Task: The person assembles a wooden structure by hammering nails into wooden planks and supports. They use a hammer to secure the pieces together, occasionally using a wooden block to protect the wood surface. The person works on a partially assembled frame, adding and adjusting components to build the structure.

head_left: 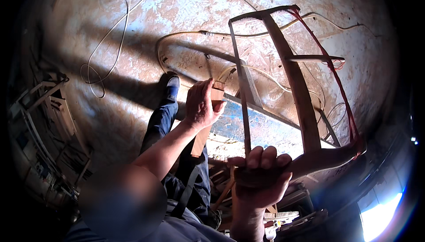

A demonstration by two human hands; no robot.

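Note:
My right hand [261,184] is wrapped round the lower wooden arm of a frame saw [290,76]. The saw stands raised in front of me, its thin blade [241,87] on the left side and a twisted red cord [338,80] on the right. A toggle stick crosses from the middle beam to the cord. To the left of the blade, my left hand [203,105] grips a squared wooden piece [201,141], which tilts slightly. Its top end shows above the fingers, just left of the blade, and its lower end sticks out below the palm.
Beneath the saw lies a bluish, worn board [234,120] or bench top. Loose cables [119,65] trail over the stained floor [146,16]. Wooden frames [57,109] stand at the left. My shoe [172,87] is beyond the left hand; timber pieces [301,202] lie at lower right.

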